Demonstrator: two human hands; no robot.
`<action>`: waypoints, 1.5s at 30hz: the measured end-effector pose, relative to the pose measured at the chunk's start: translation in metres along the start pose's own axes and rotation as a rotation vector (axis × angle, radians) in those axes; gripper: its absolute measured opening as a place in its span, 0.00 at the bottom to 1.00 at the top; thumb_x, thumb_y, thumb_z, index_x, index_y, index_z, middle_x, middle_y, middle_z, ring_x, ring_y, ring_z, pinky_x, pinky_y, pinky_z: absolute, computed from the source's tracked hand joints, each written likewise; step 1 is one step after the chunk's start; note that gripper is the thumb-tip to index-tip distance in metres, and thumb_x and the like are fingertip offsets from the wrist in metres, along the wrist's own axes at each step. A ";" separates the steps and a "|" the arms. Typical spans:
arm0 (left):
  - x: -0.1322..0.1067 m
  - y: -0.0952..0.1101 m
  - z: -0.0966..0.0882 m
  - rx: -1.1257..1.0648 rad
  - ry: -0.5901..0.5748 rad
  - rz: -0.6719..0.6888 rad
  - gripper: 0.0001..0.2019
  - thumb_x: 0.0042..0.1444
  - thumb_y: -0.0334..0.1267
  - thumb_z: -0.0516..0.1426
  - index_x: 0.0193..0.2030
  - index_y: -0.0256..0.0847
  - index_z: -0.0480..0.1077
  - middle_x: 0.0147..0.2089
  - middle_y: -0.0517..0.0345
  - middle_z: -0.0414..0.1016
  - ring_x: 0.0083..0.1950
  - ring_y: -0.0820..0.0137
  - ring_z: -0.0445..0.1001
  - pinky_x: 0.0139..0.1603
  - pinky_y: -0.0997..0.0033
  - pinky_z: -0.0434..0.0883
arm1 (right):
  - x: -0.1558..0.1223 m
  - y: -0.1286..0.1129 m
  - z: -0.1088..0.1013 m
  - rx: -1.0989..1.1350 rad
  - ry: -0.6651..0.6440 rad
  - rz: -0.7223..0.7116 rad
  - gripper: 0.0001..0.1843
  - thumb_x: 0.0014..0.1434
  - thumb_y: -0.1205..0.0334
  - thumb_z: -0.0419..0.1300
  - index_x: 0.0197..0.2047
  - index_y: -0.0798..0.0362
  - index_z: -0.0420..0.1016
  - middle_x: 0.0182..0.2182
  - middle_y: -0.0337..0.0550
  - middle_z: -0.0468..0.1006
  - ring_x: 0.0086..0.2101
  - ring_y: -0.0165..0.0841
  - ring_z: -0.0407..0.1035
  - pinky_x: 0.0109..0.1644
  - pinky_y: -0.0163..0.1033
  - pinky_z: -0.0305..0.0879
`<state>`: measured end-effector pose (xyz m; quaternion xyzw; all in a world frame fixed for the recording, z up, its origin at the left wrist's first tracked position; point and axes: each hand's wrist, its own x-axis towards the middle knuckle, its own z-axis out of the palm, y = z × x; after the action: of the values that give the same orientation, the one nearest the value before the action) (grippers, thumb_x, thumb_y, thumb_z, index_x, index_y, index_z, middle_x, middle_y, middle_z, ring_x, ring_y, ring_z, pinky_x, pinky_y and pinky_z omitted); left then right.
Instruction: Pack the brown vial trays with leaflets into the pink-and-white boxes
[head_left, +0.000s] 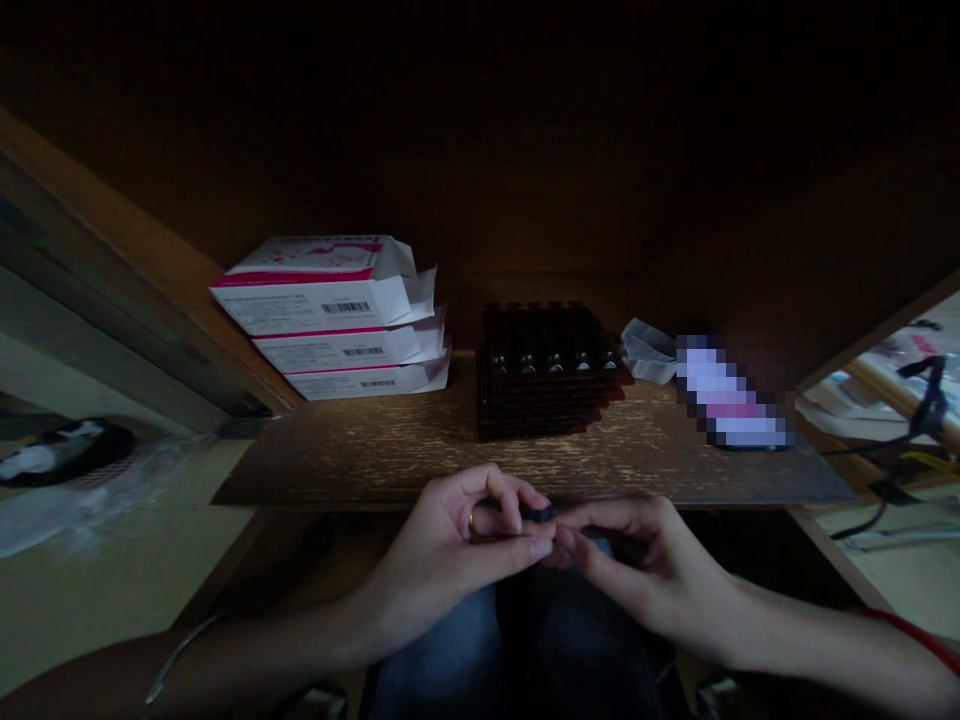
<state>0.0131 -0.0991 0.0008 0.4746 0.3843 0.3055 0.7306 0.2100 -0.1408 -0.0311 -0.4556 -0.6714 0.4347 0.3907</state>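
Note:
My left hand (480, 535) and my right hand (637, 560) meet in front of the shelf edge, fingertips touching or nearly so. Both are closed in a pinch, and a ring shows on a left finger. A small dark bit (541, 514) peeks out between the fingertips; what it is I cannot make out, and the fingers hide most of it. Just beyond the hands, on the wooden shelf (390, 455), stands a stack of dark brown, shiny plastic trays (551, 370) with rounded hollows along the top.
Three white and pink cartons (315, 300) with open end flaps are stacked on the left. Right of the trays lie a crumpled whitish wrapper (649, 350) and a phone (731, 395) with a blurred screen. Black cables (926, 415) hang at the far right.

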 end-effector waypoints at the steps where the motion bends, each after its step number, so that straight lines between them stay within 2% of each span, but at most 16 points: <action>1: 0.000 0.000 0.000 0.008 0.002 0.009 0.14 0.47 0.31 0.68 0.25 0.35 0.65 0.42 0.58 0.75 0.35 0.78 0.77 0.40 0.77 0.75 | 0.001 -0.001 0.000 -0.003 -0.002 -0.006 0.10 0.63 0.59 0.59 0.42 0.53 0.81 0.34 0.42 0.84 0.32 0.32 0.77 0.38 0.36 0.76; 7: -0.003 -0.004 0.001 0.080 -0.001 0.086 0.10 0.50 0.31 0.65 0.28 0.36 0.66 0.45 0.58 0.76 0.44 0.72 0.80 0.47 0.75 0.74 | 0.006 -0.007 -0.002 -0.010 -0.024 -0.053 0.13 0.62 0.61 0.56 0.34 0.53 0.82 0.26 0.41 0.82 0.26 0.32 0.74 0.28 0.33 0.72; 12: -0.002 -0.004 0.000 0.126 0.056 0.118 0.10 0.51 0.33 0.66 0.28 0.37 0.67 0.35 0.60 0.78 0.37 0.76 0.78 0.41 0.78 0.73 | 0.009 -0.006 -0.004 -0.051 0.006 -0.071 0.11 0.61 0.63 0.57 0.35 0.54 0.82 0.29 0.43 0.84 0.29 0.33 0.77 0.33 0.33 0.75; 18: 0.001 -0.001 -0.001 0.183 0.077 0.101 0.10 0.50 0.34 0.66 0.28 0.37 0.67 0.29 0.62 0.75 0.31 0.75 0.76 0.36 0.75 0.72 | 0.013 -0.007 -0.008 -0.097 0.149 -0.282 0.07 0.61 0.66 0.59 0.38 0.54 0.80 0.31 0.45 0.84 0.31 0.33 0.78 0.33 0.34 0.75; 22: 0.003 -0.004 -0.001 0.293 0.085 0.161 0.09 0.52 0.34 0.64 0.27 0.38 0.68 0.28 0.61 0.73 0.30 0.74 0.73 0.35 0.74 0.70 | 0.017 -0.009 -0.011 -0.150 0.150 -0.419 0.08 0.60 0.70 0.59 0.41 0.54 0.79 0.30 0.46 0.83 0.29 0.33 0.77 0.31 0.35 0.73; 25: 0.000 -0.007 -0.005 0.483 0.117 0.337 0.06 0.54 0.33 0.62 0.28 0.40 0.70 0.31 0.58 0.75 0.34 0.72 0.74 0.38 0.72 0.70 | 0.020 -0.008 -0.014 -0.214 0.129 -0.495 0.10 0.60 0.70 0.59 0.44 0.53 0.78 0.33 0.46 0.83 0.31 0.35 0.77 0.35 0.39 0.74; 28: -0.003 0.000 -0.013 0.799 0.213 0.675 0.03 0.54 0.31 0.62 0.33 0.43 0.73 0.39 0.56 0.77 0.40 0.69 0.75 0.43 0.70 0.71 | 0.023 -0.009 -0.023 -0.346 0.201 -0.622 0.15 0.59 0.73 0.59 0.48 0.51 0.77 0.37 0.47 0.83 0.40 0.39 0.77 0.46 0.47 0.74; 31: 0.001 0.019 -0.022 1.048 0.350 0.991 0.13 0.50 0.31 0.65 0.43 0.47 0.74 0.50 0.55 0.75 0.50 0.65 0.74 0.54 0.67 0.68 | 0.031 -0.014 -0.039 -0.539 0.395 -0.713 0.20 0.57 0.73 0.62 0.51 0.46 0.75 0.47 0.49 0.79 0.50 0.44 0.73 0.56 0.54 0.69; 33: 0.013 0.035 -0.026 1.135 0.388 1.089 0.20 0.49 0.34 0.66 0.50 0.48 0.72 0.59 0.53 0.71 0.60 0.60 0.68 0.64 0.61 0.62 | 0.042 -0.017 -0.052 -0.675 0.494 -0.715 0.23 0.57 0.67 0.65 0.55 0.43 0.73 0.56 0.51 0.72 0.57 0.48 0.67 0.60 0.58 0.64; 35: 0.029 0.050 -0.029 1.187 0.330 1.049 0.26 0.49 0.41 0.66 0.56 0.46 0.68 0.67 0.49 0.63 0.69 0.55 0.58 0.70 0.55 0.53 | 0.057 -0.018 -0.063 -0.761 0.465 -0.690 0.30 0.56 0.58 0.67 0.61 0.43 0.67 0.63 0.52 0.65 0.62 0.51 0.60 0.64 0.60 0.59; 38: 0.054 0.062 -0.033 1.255 0.196 0.852 0.33 0.50 0.51 0.65 0.62 0.45 0.64 0.72 0.47 0.54 0.74 0.52 0.48 0.72 0.48 0.43 | 0.079 -0.016 -0.074 -0.800 0.254 -0.623 0.39 0.56 0.47 0.66 0.67 0.45 0.60 0.68 0.52 0.58 0.67 0.52 0.51 0.67 0.62 0.52; 41: 0.071 0.060 -0.038 1.224 0.118 0.745 0.36 0.50 0.51 0.65 0.64 0.47 0.61 0.72 0.47 0.55 0.74 0.53 0.48 0.72 0.47 0.46 | 0.093 -0.009 -0.078 -0.748 0.110 -0.553 0.40 0.56 0.46 0.66 0.67 0.45 0.58 0.68 0.52 0.57 0.67 0.50 0.50 0.67 0.62 0.53; 45: 0.077 0.053 -0.042 1.103 0.108 0.803 0.34 0.50 0.48 0.66 0.63 0.46 0.63 0.69 0.48 0.58 0.73 0.56 0.51 0.72 0.52 0.51 | 0.098 -0.002 -0.078 -0.678 0.123 -0.560 0.34 0.57 0.49 0.66 0.64 0.47 0.63 0.65 0.53 0.62 0.66 0.46 0.55 0.66 0.59 0.57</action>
<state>0.0124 0.0019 0.0187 0.8671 0.3138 0.3358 0.1919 0.2538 -0.0304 0.0080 -0.3836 -0.8490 0.0396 0.3612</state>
